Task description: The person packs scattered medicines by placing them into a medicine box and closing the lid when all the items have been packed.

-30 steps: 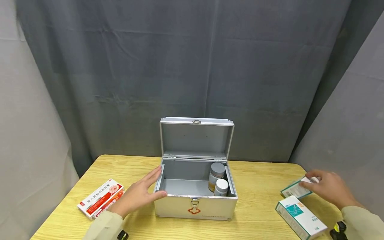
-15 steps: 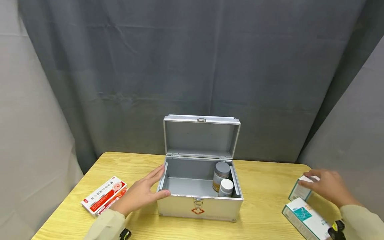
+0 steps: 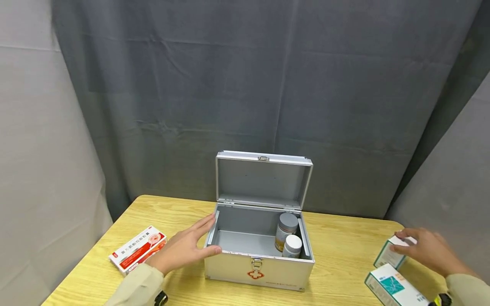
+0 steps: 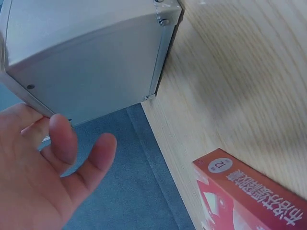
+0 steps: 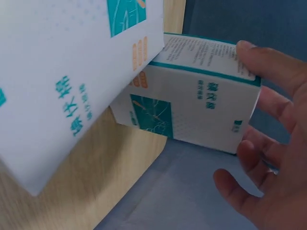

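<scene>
A silver first-aid case (image 3: 229, 268) stands with its lid up. Two pill bottles sit at its right end, one grey-capped (image 3: 286, 231) and one white-capped (image 3: 292, 247). My left hand (image 3: 183, 250) rests along the case's left edge, thumb near the front rim; in the left wrist view its fingers touch the metal wall (image 4: 91, 67). Over on the right, my right hand (image 3: 430, 253) pinches the end of a white-and-teal medicine box (image 5: 201, 108), thumb on the printed side and fingers beneath. A matching medicine box (image 3: 400, 288) lies just in front of it.
Red-and-white medicine packs (image 3: 139, 248) lie left of my left hand, and a red pack (image 4: 244, 191) shows below it in the left wrist view. A wooden table (image 3: 337, 242) carries everything. A grey curtain (image 3: 249, 85) hangs behind.
The pinched medicine box has turned from a slanting pose to a steeper one in my right hand. My left hand stays on the case. The head view has shifted, sliding the scene rightward.
</scene>
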Motion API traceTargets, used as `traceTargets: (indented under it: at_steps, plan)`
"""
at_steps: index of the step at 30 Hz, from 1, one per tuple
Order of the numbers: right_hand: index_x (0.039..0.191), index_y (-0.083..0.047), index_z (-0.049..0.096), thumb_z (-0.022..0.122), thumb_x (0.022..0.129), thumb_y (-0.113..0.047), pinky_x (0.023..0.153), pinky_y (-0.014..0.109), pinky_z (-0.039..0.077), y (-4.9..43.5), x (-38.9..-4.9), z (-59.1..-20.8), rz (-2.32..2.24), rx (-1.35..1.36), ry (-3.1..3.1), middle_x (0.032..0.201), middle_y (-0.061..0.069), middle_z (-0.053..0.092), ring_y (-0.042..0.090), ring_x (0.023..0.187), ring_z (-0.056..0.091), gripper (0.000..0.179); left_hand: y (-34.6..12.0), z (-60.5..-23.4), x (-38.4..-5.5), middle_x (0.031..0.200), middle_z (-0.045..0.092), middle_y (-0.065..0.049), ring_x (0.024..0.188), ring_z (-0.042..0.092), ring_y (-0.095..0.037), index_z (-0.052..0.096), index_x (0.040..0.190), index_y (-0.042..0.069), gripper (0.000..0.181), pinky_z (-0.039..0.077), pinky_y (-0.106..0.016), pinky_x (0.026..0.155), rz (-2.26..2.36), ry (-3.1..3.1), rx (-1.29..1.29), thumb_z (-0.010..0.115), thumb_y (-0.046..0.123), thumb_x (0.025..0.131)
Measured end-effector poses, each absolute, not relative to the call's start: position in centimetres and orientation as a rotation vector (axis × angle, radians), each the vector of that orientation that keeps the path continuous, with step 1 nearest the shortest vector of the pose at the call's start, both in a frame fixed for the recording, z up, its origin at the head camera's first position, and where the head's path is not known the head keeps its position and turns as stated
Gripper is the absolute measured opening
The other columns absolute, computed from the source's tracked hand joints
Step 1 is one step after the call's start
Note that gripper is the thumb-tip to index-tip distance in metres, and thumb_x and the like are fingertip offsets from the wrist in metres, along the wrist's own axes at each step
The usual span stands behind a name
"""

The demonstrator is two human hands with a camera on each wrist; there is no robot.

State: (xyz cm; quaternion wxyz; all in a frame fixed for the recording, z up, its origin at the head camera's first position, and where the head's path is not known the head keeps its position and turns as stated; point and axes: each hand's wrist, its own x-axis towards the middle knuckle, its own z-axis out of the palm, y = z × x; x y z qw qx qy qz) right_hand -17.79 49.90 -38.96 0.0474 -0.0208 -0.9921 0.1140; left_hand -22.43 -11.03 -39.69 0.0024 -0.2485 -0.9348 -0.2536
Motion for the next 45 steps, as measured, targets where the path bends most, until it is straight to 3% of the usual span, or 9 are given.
traceTargets:
  at_steps: [12, 24, 36, 45]
  plan:
    - [0.108, 0.003, 0.072, 0.078, 0.081, -0.047, 0.081, 0.065, 0.047, 49.7, -17.6, -38.9, 0.291, -0.013, -2.986, 0.112, 0.034, 0.068, 0.059, 0.106, 0.056, 0.057, -11.0, -39.4, -22.8, 0.165, 0.027, 0.009, 0.143, 0.044, -0.031, 0.034, 0.155, 0.023, 0.088, 0.041, -0.058, 0.110, -0.788, -2.955, -0.786, 0.060, 0.069, 0.085]
    - [0.121, 0.008, 0.063, 0.070, 0.087, -0.052, 0.082, 0.066, 0.046, 49.6, -17.6, -38.8, 0.415, -0.086, -3.099, 0.127, 0.039, 0.058, 0.064, 0.116, 0.046, 0.070, -11.1, -39.2, -22.7, 0.165, 0.027, 0.010, 0.139, 0.048, -0.035, 0.035, 0.155, 0.024, 0.088, 0.043, -0.058, 0.108, -0.755, -2.966, -0.776, 0.061, 0.069, 0.085]
    - [0.120, 0.009, 0.061, 0.070, 0.089, -0.045, 0.083, 0.067, 0.045, 49.5, -17.3, -38.7, 0.424, -0.046, -3.070, 0.130, 0.043, 0.051, 0.064, 0.115, 0.046, 0.062, -10.9, -38.7, -22.5, 0.165, 0.027, 0.008, 0.139, 0.048, -0.037, 0.035, 0.155, 0.023, 0.088, 0.043, -0.060, 0.107, -0.802, -2.985, -0.772, 0.062, 0.068, 0.084]
    - [0.113, 0.007, 0.063, 0.077, 0.083, -0.038, 0.080, 0.063, 0.048, 49.3, -17.9, -39.8, 0.419, -0.031, -2.985, 0.120, 0.039, 0.060, 0.058, 0.108, 0.055, 0.056, -11.0, -38.9, -22.5, 0.164, 0.029, 0.009, 0.139, 0.049, -0.034, 0.037, 0.154, 0.023, 0.088, 0.044, -0.059, 0.106, -0.766, -2.969, -0.775, 0.061, 0.070, 0.084]
